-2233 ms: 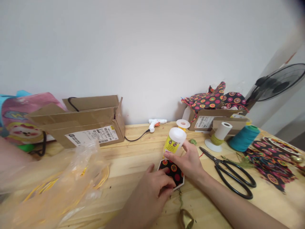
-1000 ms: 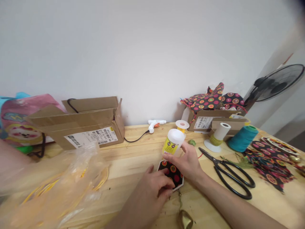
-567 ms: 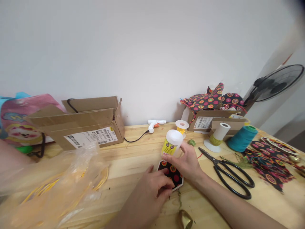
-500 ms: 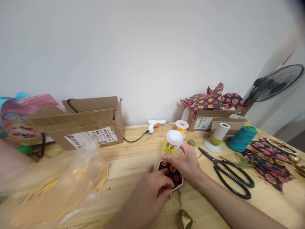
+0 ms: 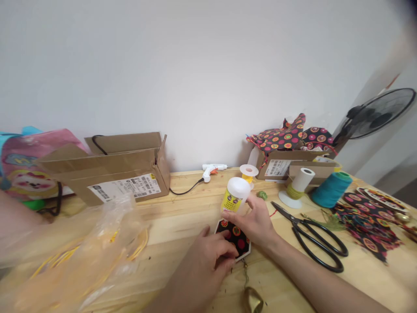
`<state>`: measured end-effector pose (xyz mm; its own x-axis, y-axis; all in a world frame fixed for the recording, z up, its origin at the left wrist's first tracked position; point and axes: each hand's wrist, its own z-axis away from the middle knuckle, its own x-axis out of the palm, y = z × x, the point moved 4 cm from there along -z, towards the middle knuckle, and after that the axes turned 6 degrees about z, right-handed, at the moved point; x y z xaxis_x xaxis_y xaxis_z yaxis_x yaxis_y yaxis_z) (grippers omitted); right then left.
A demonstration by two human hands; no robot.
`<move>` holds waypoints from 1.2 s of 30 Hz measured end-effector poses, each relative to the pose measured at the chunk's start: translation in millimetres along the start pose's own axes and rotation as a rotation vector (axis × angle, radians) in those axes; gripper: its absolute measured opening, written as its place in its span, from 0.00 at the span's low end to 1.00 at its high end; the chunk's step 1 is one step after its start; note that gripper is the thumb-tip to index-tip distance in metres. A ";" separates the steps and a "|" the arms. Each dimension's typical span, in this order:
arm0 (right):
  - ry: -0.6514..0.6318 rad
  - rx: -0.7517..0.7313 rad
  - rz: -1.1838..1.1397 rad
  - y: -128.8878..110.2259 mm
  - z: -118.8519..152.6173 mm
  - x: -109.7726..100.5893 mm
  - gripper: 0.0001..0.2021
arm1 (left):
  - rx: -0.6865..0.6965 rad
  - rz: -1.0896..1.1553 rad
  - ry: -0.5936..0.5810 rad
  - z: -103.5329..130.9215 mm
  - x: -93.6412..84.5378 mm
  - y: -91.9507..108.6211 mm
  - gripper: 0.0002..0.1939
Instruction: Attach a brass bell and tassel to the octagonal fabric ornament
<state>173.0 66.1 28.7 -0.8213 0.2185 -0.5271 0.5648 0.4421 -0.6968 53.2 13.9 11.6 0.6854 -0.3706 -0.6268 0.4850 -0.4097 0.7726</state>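
Note:
My right hand [image 5: 256, 219] is closed round the lower part of a white glue bottle [image 5: 235, 194] with a yellow label, which is tilted over a patterned piece. That black hexagonal piece [image 5: 240, 241] has red and orange flower prints and a pale rim, and lies on the wooden table. My left hand [image 5: 213, 252] grips its near left edge, fingers bent over the fabric. A brass bell [image 5: 253, 300] hangs off the piece's lower corner on a short cord and rests on the table. The bottle's tip is hidden.
Black-handled scissors [image 5: 312, 237] lie right of my right forearm. Behind are a white glue gun [image 5: 213, 171], a spool [image 5: 249, 170], a green ball [image 5: 262, 194] and teal thread [image 5: 332, 190]. Cardboard boxes [image 5: 124, 171] stand against the wall. A plastic bag [image 5: 87, 256] lies left; fabric scraps [image 5: 371, 226] lie right.

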 end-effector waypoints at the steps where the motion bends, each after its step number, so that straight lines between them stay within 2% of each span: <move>1: -0.001 -0.002 0.002 -0.3 -0.2 -0.1 0.13 | 0.000 0.000 -0.002 0.0 0.1 -0.2 0.09; 22: 0.004 -0.053 0.017 -3.7 -0.2 -1.0 0.13 | 0.004 0.016 0.006 0.2 -1.3 1.6 0.09; 31: 0.013 0.039 -0.056 1.3 -0.1 -3.8 0.13 | -0.023 0.017 -0.013 -1.1 -1.1 1.2 0.09; 36: -0.001 0.017 -0.017 0.6 0.0 -2.3 0.13 | -0.013 0.019 -0.008 -0.6 -0.7 1.6 0.09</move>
<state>175.2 65.8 29.5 -0.8308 0.2102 -0.5153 0.5519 0.4306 -0.7142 53.7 14.0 13.4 0.6899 -0.3852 -0.6129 0.4792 -0.3915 0.7855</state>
